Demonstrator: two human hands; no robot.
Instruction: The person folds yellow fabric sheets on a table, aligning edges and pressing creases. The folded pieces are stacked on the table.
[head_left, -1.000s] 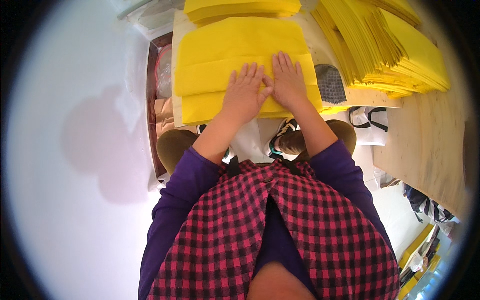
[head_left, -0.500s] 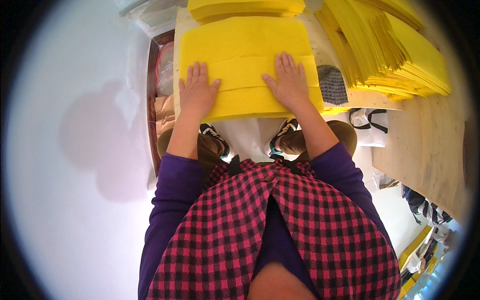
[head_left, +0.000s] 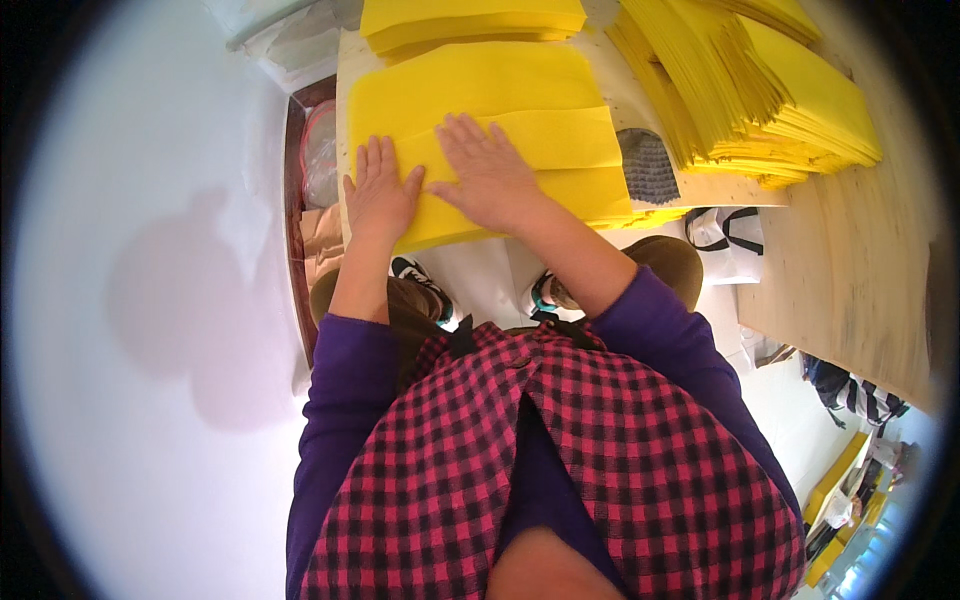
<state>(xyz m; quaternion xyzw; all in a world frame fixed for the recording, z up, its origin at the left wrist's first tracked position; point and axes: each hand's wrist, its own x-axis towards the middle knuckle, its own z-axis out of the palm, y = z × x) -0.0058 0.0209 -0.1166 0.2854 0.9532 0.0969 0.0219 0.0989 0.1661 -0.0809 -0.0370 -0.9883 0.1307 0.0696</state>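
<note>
A bright yellow fabric-like sheet (head_left: 560, 140) lies on the table before me, with a folded band running across its near part. My left hand (head_left: 382, 198) rests flat at the near left corner of it, fingers stretched and thumb apart. Just right of that, my right hand (head_left: 488, 178) lies flat on the folded band, fingers pointing up and left. Neither hand grips anything. Whether more sheets lie beneath this one, I cannot make out for certain.
Beyond the sheet sits a yellow stack (head_left: 470, 22). At the right, folded yellow pieces (head_left: 740, 90) are piled high. A grey textured cloth (head_left: 648, 165) lies between. A white bag with black handles (head_left: 725, 245) stands below. A white wall (head_left: 130, 200) closes the left side.
My right hand has slid left across the yellow sheet, from its right side to near my left hand. The left hand remains flat at the left edge. The view has shifted slightly.
</note>
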